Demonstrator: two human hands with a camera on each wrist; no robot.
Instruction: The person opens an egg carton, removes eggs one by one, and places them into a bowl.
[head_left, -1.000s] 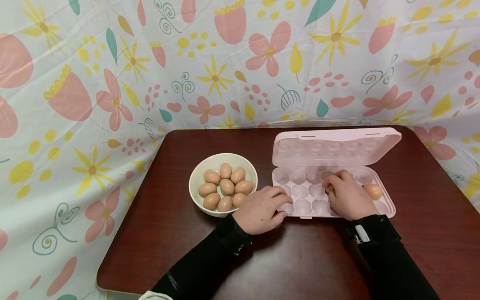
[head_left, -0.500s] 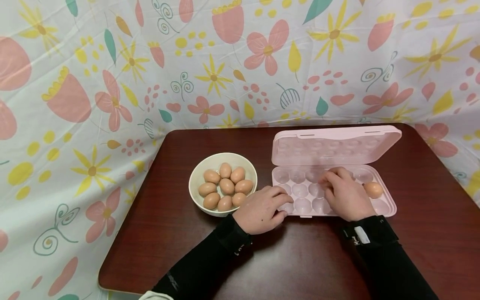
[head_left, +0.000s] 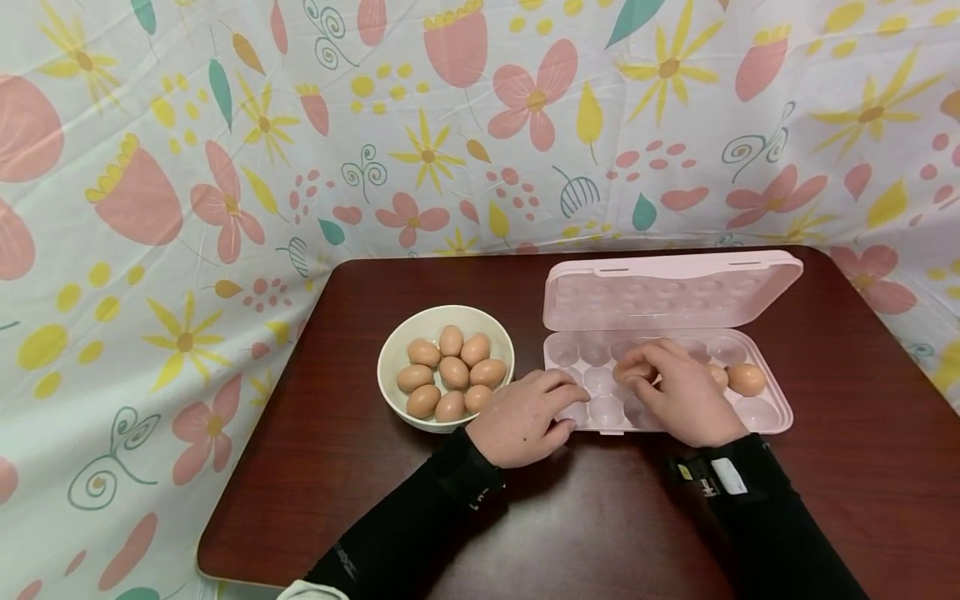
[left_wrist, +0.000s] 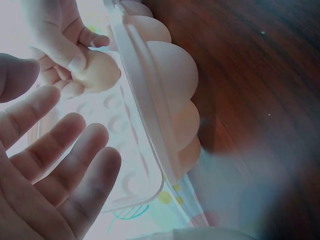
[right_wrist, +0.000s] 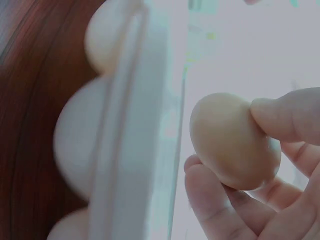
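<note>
My right hand (head_left: pixel 678 392) is over the middle of a pink egg carton (head_left: pixel 615 431). Thumb and fingers pinch a brown egg (right_wrist: pixel 232 140), plain in the right wrist view and mostly covered by the hand from the head. In the left wrist view this egg (left_wrist: pixel 102 72) shows above the carton's wells. Two brown eggs sit in the middle row at the right: the end egg (head_left: pixel 747 379) and one beside it (head_left: pixel 717 377), partly behind my right hand. My left hand (head_left: pixel 525 421) rests at the carton's left end, fingers loosely bent and holding nothing.
A cream bowl (head_left: pixel 390 392) with several brown eggs stands left of the carton, close to my left wrist. The carton's lid (head_left: pixel 660 292) stands raised along its back. A flowered cloth (head_left: pixel 450 167) hangs behind the dark wooden table (head_left: pixel 360 500).
My right hand has shifted left over the carton and lifted slightly, and the egg beside the end one has come into view. The left hand stays in place.
</note>
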